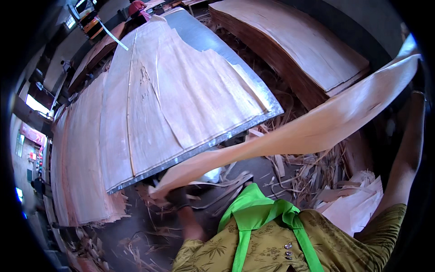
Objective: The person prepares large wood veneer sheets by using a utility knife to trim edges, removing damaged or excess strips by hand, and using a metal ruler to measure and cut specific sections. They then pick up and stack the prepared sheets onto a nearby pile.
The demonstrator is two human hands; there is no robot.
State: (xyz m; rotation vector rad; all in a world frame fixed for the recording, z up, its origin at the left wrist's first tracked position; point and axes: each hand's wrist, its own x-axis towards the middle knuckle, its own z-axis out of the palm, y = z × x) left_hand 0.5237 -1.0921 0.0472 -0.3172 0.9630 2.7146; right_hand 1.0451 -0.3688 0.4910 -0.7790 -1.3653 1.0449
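A long strip of thin wood veneer (299,136) is stretched across in front of me, curved and slightly blurred. Its near left end is gripped by my left hand (177,197), dark-gloved and smeared by motion, low beside the table corner. Raised far out at the right rim, my right hand (418,77) holds the other end; its fingers are mostly lost in shadow. Beyond the strip, veneer sheets (181,90) with cracks and ragged edges lie on a metal-topped table (199,34), leaving some of its blue-grey surface bare.
A tall veneer stack (290,41) stands beyond the table to the right. Another stack (81,154) adjoins the table's left side. Scraps (294,177) litter the floor, and broken veneer pieces (353,201) are heaped beside my right arm. A person in red (137,8) is at the far end.
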